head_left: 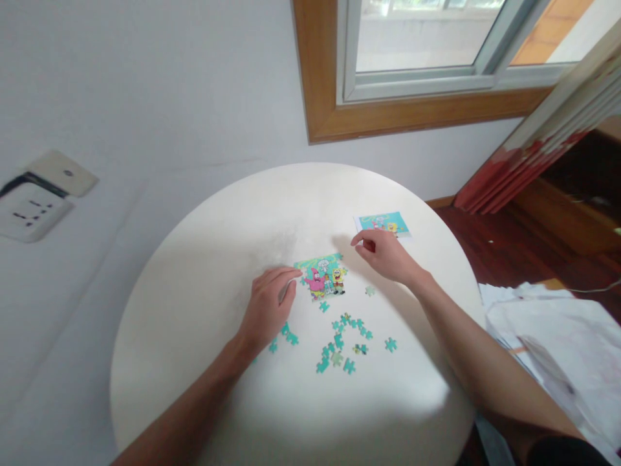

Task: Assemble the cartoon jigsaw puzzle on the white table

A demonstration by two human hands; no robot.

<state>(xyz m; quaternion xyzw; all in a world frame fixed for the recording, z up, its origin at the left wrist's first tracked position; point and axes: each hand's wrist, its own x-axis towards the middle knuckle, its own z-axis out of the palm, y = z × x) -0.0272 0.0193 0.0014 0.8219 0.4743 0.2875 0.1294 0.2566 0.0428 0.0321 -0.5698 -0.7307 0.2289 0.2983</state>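
Note:
A partly assembled jigsaw puzzle (324,277) with pink, yellow and pale cartoon figures on turquoise lies mid-table. My left hand (269,301) rests at its left edge, fingers stretched and thumb apart, fingertips touching or almost touching it. To the puzzle's upper right hovers my right hand (385,255), loosely curled, with a gap between thumb and forefinger and nothing visible in it. Behind that hand, partly covered by it, is a reference picture card (383,222) with the same figures. Loose turquoise puzzle pieces (338,340) are scattered on the near side, some partly hidden beside my left hand.
The round white table (194,278) stands against the wall, below a wood-framed window (320,123). A wall socket (32,210) is at left. A red and cream curtain (504,171) hangs at right, with white sheets or bags (563,336) beside the table.

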